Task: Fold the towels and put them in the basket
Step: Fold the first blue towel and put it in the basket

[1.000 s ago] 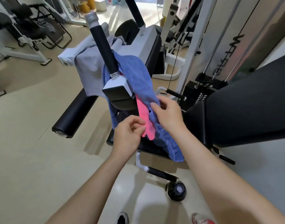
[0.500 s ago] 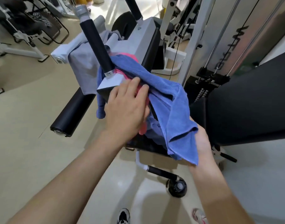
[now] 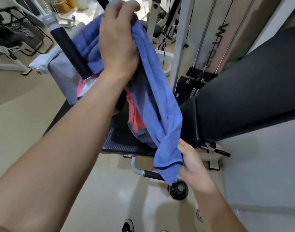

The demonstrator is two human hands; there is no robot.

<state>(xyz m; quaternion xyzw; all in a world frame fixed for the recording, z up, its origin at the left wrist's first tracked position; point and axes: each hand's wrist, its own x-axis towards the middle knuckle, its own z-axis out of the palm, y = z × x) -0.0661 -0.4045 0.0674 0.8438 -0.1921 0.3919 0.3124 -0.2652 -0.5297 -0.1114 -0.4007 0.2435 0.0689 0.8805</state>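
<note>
Count: hands 2; towels 3 (1 blue, 1 pink, 1 grey); machine 1.

Nearest, below the machine [image 3: 71,51]: 1 dark shoe tip [image 3: 128,226] on the floor [image 3: 26,124].

Right hand [image 3: 193,164], low in front of the machine: fingers pinch the bottom end of the blue towel [image 3: 160,101], which twists just above the grip.

The blue towel runs up from there as a bunched rope in front of the machine.

Left hand [image 3: 118,46], high over the machine: fingers clenched round the towel's top bunch.

Pink towel [image 3: 135,118]: draped on the machine, behind the blue one.

Grey towel [image 3: 63,76]: hung over the machine's far left side.

Versus 0.5 s ago:
- The left hand lay flat on the blue towel atop the machine; now it is raised and gripping.
- The blue towel is lifted off the machine and stretched between both hands.
- More of the pink towel shows.
- The grey towel is unchanged.
- The right hand keeps its hold on the bottom end.
</note>
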